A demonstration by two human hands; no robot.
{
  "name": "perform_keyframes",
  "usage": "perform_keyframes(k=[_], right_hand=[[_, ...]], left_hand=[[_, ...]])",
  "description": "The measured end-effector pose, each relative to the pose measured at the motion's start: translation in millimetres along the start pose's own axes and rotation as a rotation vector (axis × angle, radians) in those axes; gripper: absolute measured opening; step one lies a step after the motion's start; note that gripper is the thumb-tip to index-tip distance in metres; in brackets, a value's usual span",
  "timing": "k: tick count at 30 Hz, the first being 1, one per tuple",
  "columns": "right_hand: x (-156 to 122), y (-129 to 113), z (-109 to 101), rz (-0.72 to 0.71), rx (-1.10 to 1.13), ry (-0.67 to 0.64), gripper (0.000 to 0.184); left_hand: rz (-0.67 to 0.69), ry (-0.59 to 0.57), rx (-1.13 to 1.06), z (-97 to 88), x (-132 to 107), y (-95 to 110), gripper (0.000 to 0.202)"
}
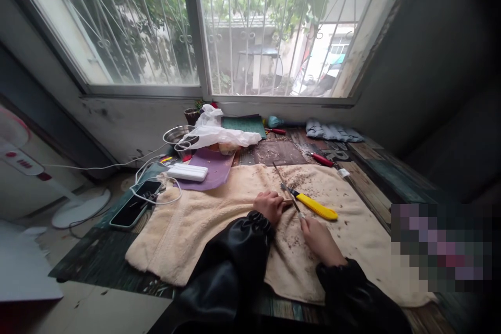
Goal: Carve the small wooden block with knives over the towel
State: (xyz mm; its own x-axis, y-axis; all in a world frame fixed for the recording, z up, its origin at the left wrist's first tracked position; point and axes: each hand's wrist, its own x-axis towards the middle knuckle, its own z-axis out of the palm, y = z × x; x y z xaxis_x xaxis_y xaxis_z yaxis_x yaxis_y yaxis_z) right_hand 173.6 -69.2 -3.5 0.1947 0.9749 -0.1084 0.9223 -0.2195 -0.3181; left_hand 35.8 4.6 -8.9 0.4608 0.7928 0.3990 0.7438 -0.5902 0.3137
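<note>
My left hand [269,206] is closed on a small brown piece of wood [288,202], pressing it down on the beige towel [219,188]. Most of that piece is hidden under the fingers. In my closed right hand [320,241] is a long thin file [282,179]. Its dark shaft slants up and left, crossing the end of the wood. Just right of the file lies a yellow utility knife [316,206] on the towel. Brown shavings [309,175] are scattered around both hands.
A phone [136,202], a white power bank [188,172] and a cable lie at the left. Farther back are a metal bowl [178,134], a plastic bag [223,136], a green mat [245,126] and a red-handled tool [322,159]. A fan [78,206] stands left of the table.
</note>
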Motion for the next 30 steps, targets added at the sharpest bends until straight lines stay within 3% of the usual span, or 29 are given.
perform_keyframes(k=[9, 16, 22, 30], right_hand=[[-12.9, 9.7, 9.3, 0.010, 0.035, -0.006, 0.035], [9.6, -3.2, 6.2, 0.065, -0.003, 0.000, 0.035], [-9.4, 5.9, 11.0, 0.040, 0.007, 0.004, 0.036], [9.4, -7.4, 6.3, 0.067, -0.028, 0.001, 0.034]], left_hand=[[-0.020, 0.038, 0.014, 1.7, 0.2, 0.4, 0.022], [0.010, 0.009, 0.024, 0.7, -0.8, 0.9, 0.023], [0.005, 0.018, 0.004, 2.1, -1.2, 1.2, 0.024], [-0.004, 0.003, 0.008, 0.8, -0.4, 0.3, 0.024]])
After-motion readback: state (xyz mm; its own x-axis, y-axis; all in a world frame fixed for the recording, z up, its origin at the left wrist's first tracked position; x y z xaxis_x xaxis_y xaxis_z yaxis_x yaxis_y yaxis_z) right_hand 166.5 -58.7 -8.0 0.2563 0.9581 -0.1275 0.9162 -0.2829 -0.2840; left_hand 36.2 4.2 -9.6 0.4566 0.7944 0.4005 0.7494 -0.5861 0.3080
